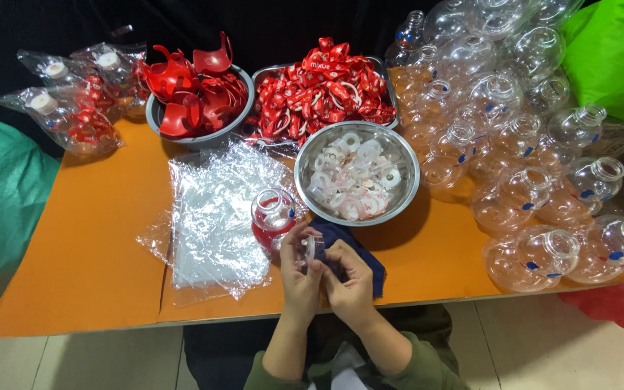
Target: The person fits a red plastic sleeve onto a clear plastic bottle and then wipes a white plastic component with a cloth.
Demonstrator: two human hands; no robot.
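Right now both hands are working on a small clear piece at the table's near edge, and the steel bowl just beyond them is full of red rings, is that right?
Not quite. The head view shows the steel bowl holds white rings, not red ones. The rest stands: the left hand and right hand hold a small clear piece at the table's near edge.

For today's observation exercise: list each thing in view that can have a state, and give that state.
Left hand: gripping a small clear cap.
Right hand: pinching the same cap.
Clear bottle: upright, uncapped, red part inside.
Ring bowl: part-filled with white rings.
Plastic bags: stacked flat.
Bottle pile: uncapped, heaped.
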